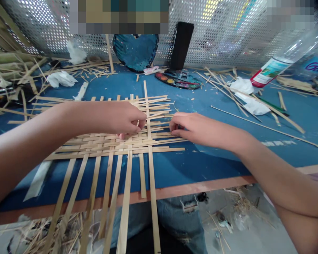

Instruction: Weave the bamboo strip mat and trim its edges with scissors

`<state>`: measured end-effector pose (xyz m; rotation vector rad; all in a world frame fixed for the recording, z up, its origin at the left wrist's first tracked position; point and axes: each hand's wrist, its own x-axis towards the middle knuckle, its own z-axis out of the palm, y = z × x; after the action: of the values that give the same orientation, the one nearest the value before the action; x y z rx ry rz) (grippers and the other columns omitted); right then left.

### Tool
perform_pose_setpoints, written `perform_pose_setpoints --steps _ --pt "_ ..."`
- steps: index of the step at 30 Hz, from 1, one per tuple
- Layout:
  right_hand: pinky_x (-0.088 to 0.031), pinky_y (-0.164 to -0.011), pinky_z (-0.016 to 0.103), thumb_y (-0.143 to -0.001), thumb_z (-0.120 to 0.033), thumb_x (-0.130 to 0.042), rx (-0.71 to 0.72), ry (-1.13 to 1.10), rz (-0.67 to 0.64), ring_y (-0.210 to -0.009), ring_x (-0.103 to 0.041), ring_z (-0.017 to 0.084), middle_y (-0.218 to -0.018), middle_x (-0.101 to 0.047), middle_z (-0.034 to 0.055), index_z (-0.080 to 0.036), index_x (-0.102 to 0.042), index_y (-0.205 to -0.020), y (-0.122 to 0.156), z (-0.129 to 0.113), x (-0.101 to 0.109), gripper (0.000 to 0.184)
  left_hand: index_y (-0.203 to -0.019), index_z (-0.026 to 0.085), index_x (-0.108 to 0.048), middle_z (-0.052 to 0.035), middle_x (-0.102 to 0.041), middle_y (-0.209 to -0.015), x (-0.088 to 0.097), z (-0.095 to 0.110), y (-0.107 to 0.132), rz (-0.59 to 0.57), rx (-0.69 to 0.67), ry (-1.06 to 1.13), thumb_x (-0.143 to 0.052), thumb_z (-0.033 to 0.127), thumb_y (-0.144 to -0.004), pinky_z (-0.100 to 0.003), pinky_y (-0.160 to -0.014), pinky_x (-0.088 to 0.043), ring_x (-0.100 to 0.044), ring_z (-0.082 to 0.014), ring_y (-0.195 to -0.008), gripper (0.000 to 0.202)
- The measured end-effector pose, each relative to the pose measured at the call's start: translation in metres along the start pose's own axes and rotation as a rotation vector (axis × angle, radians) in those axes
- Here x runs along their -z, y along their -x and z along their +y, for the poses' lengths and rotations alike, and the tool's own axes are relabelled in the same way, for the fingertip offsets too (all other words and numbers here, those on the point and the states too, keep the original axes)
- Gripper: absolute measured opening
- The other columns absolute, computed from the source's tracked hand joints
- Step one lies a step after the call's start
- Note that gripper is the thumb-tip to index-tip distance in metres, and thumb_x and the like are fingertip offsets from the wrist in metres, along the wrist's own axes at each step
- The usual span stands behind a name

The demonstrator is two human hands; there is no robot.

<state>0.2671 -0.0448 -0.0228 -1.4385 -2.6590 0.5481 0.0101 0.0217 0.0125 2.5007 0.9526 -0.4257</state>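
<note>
A partly woven mat of flat bamboo strips (88, 143) lies on the blue table, its long lengthwise strips hanging over the near edge. My left hand (131, 118) is over the right part of the weave, fingers curled down and closed on a thin bamboo strip, mostly hidden under them. Just right of those fingers, one long bamboo strip (149, 158) crosses over the crosswise strips. My right hand (187, 127) is at the loose right ends of the crosswise strips, its fingers curled and pinched on a strip end. Its fingertips are partly hidden.
A paint palette (177, 80), a black phone (182, 46) and a round dark-blue object (135, 51) are near the perforated metal screen. A plastic bottle (272, 70) leans at right. Crumpled tissues (60, 79) and loose strips lie about. White tape (38, 180) is at left.
</note>
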Motion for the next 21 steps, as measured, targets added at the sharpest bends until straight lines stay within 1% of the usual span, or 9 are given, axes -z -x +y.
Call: perform_pose_setpoints --steps 3,5,7,9,12,15,17,21 --pt "-0.04 -0.072 0.032 -0.098 -0.021 -0.052 -0.027 0.0 0.03 -0.085 -0.059 0.019 -0.096 -0.067 0.006 -0.019 -0.062 -0.091 -0.001 -0.001 -0.003 0.013 -0.079 0.029 -0.068 -0.0024 -0.072 -0.077 -0.001 -0.003 -0.002 -0.001 0.01 0.006 -0.056 0.031 -0.085 -0.035 -0.064 -0.044 -0.067 -0.0241 -0.072 0.014" --pt "-0.041 -0.072 0.032 -0.099 -0.024 -0.051 -0.053 -0.004 0.055 -0.085 -0.06 0.02 -0.097 -0.068 0.0066 -0.019 -0.064 -0.092 0.0 -0.003 -0.005 0.015 -0.082 0.028 -0.068 -0.0022 -0.072 -0.076 -0.001 -0.006 -0.004 0.035 0.022 -0.011 -0.054 0.029 -0.086 -0.034 -0.064 -0.043 -0.067 -0.0238 -0.072 0.014" --pt "-0.042 -0.075 0.033 -0.101 -0.029 -0.05 -0.08 -0.012 0.061 -0.089 -0.062 0.021 -0.1 -0.069 0.0078 -0.019 -0.065 -0.095 0.002 -0.005 -0.005 0.018 -0.085 0.027 -0.068 -0.0021 -0.072 -0.076 -0.002 -0.01 -0.006 0.075 0.04 -0.031 -0.053 0.027 -0.086 -0.034 -0.064 -0.042 -0.067 -0.0233 -0.071 0.014" --pt "-0.044 -0.078 0.034 -0.102 -0.031 -0.049 -0.092 -0.014 0.058 -0.094 -0.064 0.022 -0.106 -0.07 0.0087 -0.019 -0.066 -0.1 0.005 -0.007 -0.005 0.02 -0.088 0.026 -0.067 -0.0017 -0.072 -0.074 -0.002 -0.013 -0.009 0.076 0.061 -0.023 -0.053 0.026 -0.087 -0.033 -0.063 -0.041 -0.067 -0.0222 -0.068 0.014" --pt "-0.044 -0.077 0.034 -0.101 -0.03 -0.05 -0.102 -0.022 0.036 -0.095 -0.064 0.023 -0.108 -0.07 0.0084 -0.02 -0.065 -0.103 0.008 -0.007 -0.005 0.017 -0.088 0.024 -0.065 -0.001 -0.071 -0.071 -0.003 -0.013 -0.011 0.062 0.062 -0.006 -0.052 0.026 -0.087 -0.032 -0.061 -0.04 -0.066 -0.0209 -0.063 0.013" --pt "-0.043 -0.072 0.033 -0.099 -0.029 -0.052 -0.118 -0.054 0.013 -0.09 -0.063 0.022 -0.103 -0.07 0.0073 -0.021 -0.063 -0.101 0.007 -0.007 -0.006 0.013 -0.086 0.023 -0.062 -0.0012 -0.069 -0.07 -0.006 -0.011 -0.011 0.115 0.023 -0.059 -0.05 0.026 -0.089 -0.032 -0.061 -0.038 -0.065 -0.0209 -0.064 0.013" --pt "-0.043 -0.072 0.033 -0.098 -0.027 -0.053 -0.108 -0.062 0.019 -0.089 -0.061 0.021 -0.103 -0.068 0.007 -0.021 -0.061 -0.098 0.006 -0.006 -0.006 0.01 -0.086 0.023 -0.062 -0.0012 -0.069 -0.07 -0.008 -0.01 -0.011 0.137 0.003 -0.074 -0.048 0.027 -0.09 -0.032 -0.061 -0.038 -0.064 -0.0208 -0.064 0.014" --pt "-0.043 -0.073 0.033 -0.098 -0.025 -0.053 -0.094 -0.043 0.029 -0.087 -0.059 0.02 -0.104 -0.065 0.0071 -0.021 -0.061 -0.096 0.006 -0.007 -0.008 0.009 -0.088 0.024 -0.059 -0.0004 -0.068 -0.068 -0.008 -0.011 -0.011 0.093 -0.003 0.003 -0.048 0.026 -0.09 -0.031 -0.06 -0.039 -0.064 -0.0199 -0.063 0.012"
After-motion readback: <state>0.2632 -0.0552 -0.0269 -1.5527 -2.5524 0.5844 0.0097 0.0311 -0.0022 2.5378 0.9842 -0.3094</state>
